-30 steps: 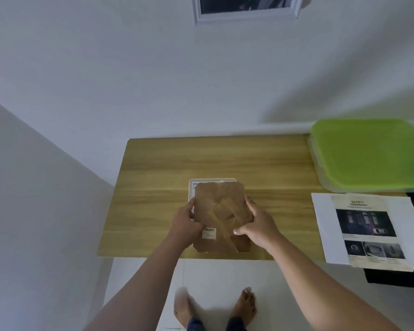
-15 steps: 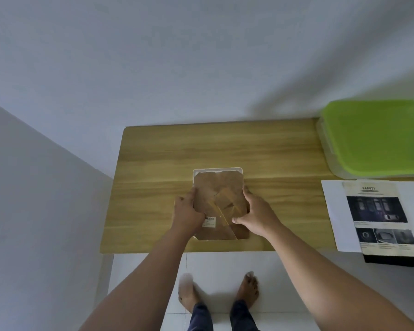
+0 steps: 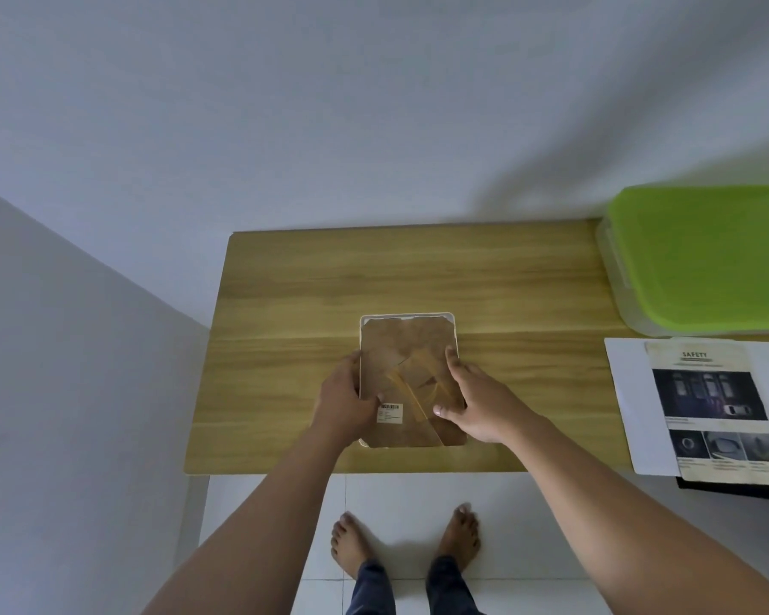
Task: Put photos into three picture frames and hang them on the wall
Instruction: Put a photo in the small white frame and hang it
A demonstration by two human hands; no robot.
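A white picture frame point(image 3: 407, 316) lies face down on the wooden table point(image 3: 418, 277), with its brown backing board point(image 3: 400, 348) set inside it. A folded stand and a small barcode label point(image 3: 390, 412) show on the board. My left hand point(image 3: 342, 401) grips the board's left edge, thumb on top. My right hand point(image 3: 476, 401) lies flat on the right side, fingers pressing the board down. A printed photo sheet point(image 3: 711, 410) headed "SAFETY" lies at the right on white paper.
A clear plastic box with a green lid point(image 3: 702, 259) stands at the table's back right. Walls close off the back and the left. My bare feet point(image 3: 405, 543) stand on the white tile floor below the table's front edge.
The backing board has gone down from a tilted hold into the white frame and now lies flat. The view has tipped down, so the hung frame on the wall is out of sight.
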